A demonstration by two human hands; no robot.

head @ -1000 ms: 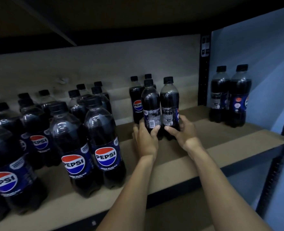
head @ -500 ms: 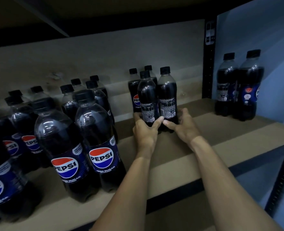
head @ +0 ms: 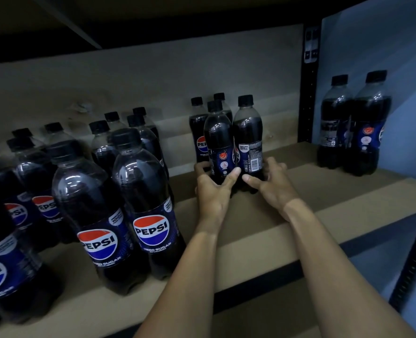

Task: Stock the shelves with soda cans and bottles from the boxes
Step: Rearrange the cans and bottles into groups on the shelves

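Left black-capped dark plastic cola bottle [head: 218, 142] is gripped low by the left hand [head: 211, 196], right twin bottle [head: 248, 140] by the right hand [head: 275, 186], both upright, back-row bottles [head: 198, 135] just behind.

A tan wooden shelf board [head: 263, 240] with a dark front edge runs across the lower half of the frame, backed by a pale beige panel [head: 153, 76] in the upper middle. A black perforated metal upright [head: 308, 93] stands at the upper right, just beside a light blue wall [head: 377, 40]. The dark underside of an upper shelf [head: 177, 13] spans the top, and the light is dim.
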